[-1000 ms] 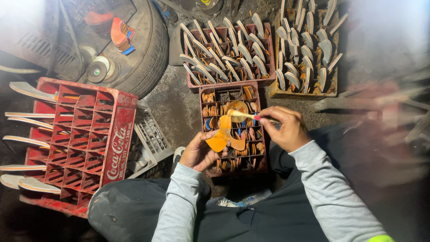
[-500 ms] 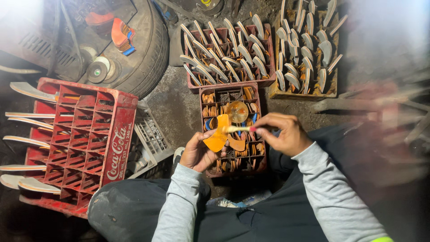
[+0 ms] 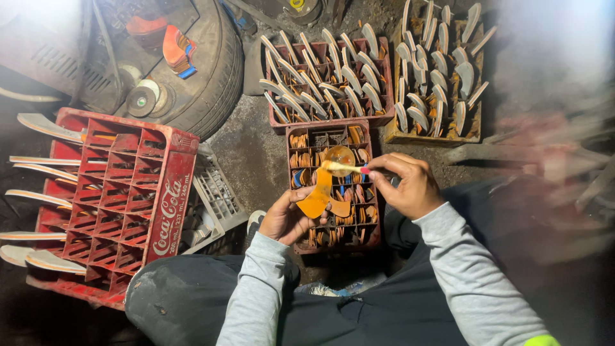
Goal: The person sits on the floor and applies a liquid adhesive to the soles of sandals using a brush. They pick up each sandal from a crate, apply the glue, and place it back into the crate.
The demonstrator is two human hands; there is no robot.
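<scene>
Two hands work above the small crate (image 3: 333, 186). Left hand (image 3: 285, 218), at the crate's near left edge, pinches an orange piece (image 3: 318, 198) with its fingers. Right hand (image 3: 405, 186), at the crate's right side, pinches a brush (image 3: 344, 168); its tip touches the piece's top. Big red crate (image 3: 122, 198) lies far left of it.

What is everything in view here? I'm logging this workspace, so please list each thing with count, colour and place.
orange piece: one, orange, held over the middle crate
brush: one, pale handle, above the orange piece
middle crate: one, dark red, filled with orange pieces
blade crates: two, red and yellowish, top, full of pale curved blades
red crate: one, left, pale blades sticking out
tyre: one, black, top left
left hand: holds the orange piece
right hand: fingers pinch the brush
</scene>
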